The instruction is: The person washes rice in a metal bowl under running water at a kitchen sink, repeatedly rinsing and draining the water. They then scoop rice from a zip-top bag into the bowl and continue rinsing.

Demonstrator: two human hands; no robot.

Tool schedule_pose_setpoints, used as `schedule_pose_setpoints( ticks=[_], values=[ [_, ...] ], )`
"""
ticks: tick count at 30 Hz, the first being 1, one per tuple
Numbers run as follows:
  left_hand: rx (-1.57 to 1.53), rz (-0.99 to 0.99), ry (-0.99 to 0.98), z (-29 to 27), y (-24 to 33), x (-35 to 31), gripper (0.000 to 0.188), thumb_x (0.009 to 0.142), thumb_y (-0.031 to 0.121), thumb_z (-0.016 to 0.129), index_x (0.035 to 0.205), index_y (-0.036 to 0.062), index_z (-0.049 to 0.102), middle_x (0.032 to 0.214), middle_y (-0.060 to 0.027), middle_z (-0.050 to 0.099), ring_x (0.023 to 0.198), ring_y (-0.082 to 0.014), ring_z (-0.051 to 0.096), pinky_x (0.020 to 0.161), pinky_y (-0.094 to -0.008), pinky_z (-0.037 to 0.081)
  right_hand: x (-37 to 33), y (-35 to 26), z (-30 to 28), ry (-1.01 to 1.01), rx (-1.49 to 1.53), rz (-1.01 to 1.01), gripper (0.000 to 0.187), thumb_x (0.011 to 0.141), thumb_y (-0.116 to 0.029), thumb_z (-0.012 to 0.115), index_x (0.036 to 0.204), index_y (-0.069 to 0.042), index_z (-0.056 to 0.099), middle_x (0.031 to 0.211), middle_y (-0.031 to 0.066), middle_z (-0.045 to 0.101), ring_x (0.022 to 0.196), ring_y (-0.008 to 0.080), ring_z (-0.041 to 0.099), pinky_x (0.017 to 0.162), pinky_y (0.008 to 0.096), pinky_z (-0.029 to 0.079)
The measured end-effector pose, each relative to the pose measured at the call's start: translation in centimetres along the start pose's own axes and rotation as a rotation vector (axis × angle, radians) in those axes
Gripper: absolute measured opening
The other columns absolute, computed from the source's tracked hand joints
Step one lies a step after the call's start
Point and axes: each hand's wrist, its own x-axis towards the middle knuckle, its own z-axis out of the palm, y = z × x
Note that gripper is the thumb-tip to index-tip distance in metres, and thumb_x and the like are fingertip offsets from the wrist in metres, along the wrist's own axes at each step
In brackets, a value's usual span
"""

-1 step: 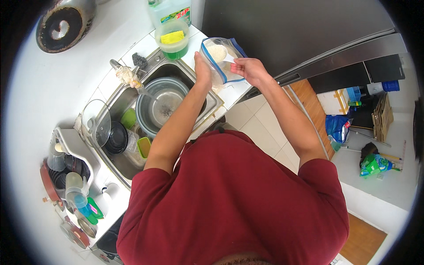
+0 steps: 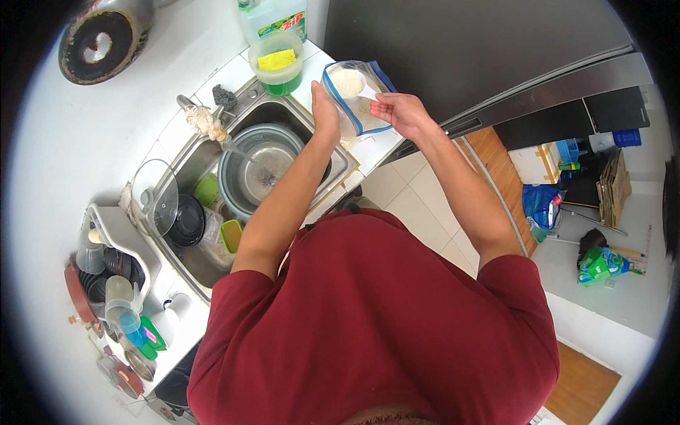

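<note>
A clear zip bag with blue edges (image 2: pixel 360 113) stands open on the white tiled counter beside the sink. My left hand (image 2: pixel 325 115) grips its left side, the thumb hidden from view. My right hand (image 2: pixel 402 113) pinches the handle of a white scoop (image 2: pixel 369 92) at the bag's mouth. The scoop's bowl is heaped with pale grains that look like rice (image 2: pixel 347 82). To the left, a grey metal pot (image 2: pixel 225 173) sits in the steel sink under the tap (image 2: pixel 185 103), with water running into it.
A tub with green liquid and a yellow sponge (image 2: pixel 276 60) stands behind the sink, near a large detergent jug (image 2: pixel 255 21). Dishes and a glass lid (image 2: pixel 154 198) lie at the sink's left, by a dish rack (image 2: pixel 120 234). The dark fridge (image 2: pixel 460 57) rises at right.
The scoop has shifted very slightly up and left, showing a little more of its grains. My hands are almost unmoved.
</note>
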Motion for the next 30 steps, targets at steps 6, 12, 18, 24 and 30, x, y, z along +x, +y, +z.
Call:
schedule_pose_setpoints(
  ticks=[6,12,18,24,30],
  values=[
    [0.233,0.301,-0.064,3.1,5.1,-2.5,0.071,0.105,0.051,0.024,0.146,-0.0055,0.034,0.15,-0.0174,0.039,0.138,-0.0243,0.037,0.115,-0.0318,0.024,-1.3,1.4,-0.5,-0.029,0.139,-0.022,0.019,0.098,-0.005,0.054,0.11,0.01,0.054,0.103,0.0164,0.061,0.094,0.0236,0.064,0.091,0.0345,0.057],
    [0.279,0.303,-0.111,2.8,4.3,-1.8,0.073,0.105,0.051,0.023,0.143,-0.0083,0.037,0.147,-0.0229,0.042,0.137,-0.0288,0.039,0.114,-0.0336,0.027,0.2,2.2,-1.6,0.043,0.027,-0.106,0.019,0.097,-0.007,0.055,0.105,0.01,0.058,0.097,0.0168,0.064,0.088,0.0231,0.066,0.083,0.034,0.059],
    [0.093,0.08,0.036,-1.2,0.0,1.3,0.073,0.104,0.054,0.02,0.145,-0.0043,0.036,0.145,-0.0172,0.046,0.133,-0.0266,0.043,0.112,-0.0345,0.03,2.2,2.9,-0.4,0.282,-1.195,-0.596,0.024,0.096,-0.013,0.056,0.089,0.008,0.066,0.08,0.0129,0.069,0.075,0.0193,0.069,0.073,0.0341,0.058],
    [0.185,0.069,0.039,-1.1,-3.2,4.2,0.07,0.104,0.051,0.023,0.139,-0.0064,0.042,0.136,-0.022,0.05,0.127,-0.0301,0.047,0.108,-0.0362,0.034,2.7,3.9,1.7,-0.034,-0.518,-0.222,0.02,0.095,-0.012,0.06,0.095,0.007,0.067,0.087,0.0121,0.068,0.078,0.0204,0.067,0.072,0.0318,0.057],
    [0.339,-0.064,0.043,-0.1,0.8,2.7,0.074,0.102,0.056,0.024,0.136,-0.0052,0.048,0.135,-0.0218,0.053,0.126,-0.0292,0.049,0.108,-0.0345,0.033,2.0,3.3,0.0,0.083,0.087,0.022,0.021,0.094,-0.004,0.059,0.108,0.012,0.058,0.1,0.0166,0.063,0.089,0.0229,0.065,0.08,0.0334,0.059]
  ],
)
